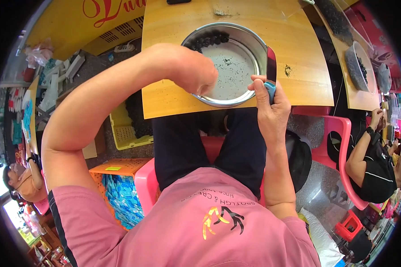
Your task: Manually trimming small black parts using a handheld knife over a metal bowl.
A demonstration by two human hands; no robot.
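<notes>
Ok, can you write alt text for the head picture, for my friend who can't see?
A person's left hand is curled over a round metal pan with dark pieces in it, on a wooden table; the right hand holds something blue by the pan's rim.

A seated person in a pink shirt [173, 231] works over a round metal pan [229, 104] on the wooden worktop [303, 58]. Dark lumps [211, 40] sit along its far left side, with crumbs [227, 73] scattered across its bottom. The left hand [192, 71] curls over the pan, the fingers partly hidden; I can't tell what they hold. The right hand [272, 104] grips a blue handle [270, 90] at the right rim, below a dark red strip [271, 64]. An orange crate [113, 167] of blue packets [120, 196] stands lower left.
</notes>
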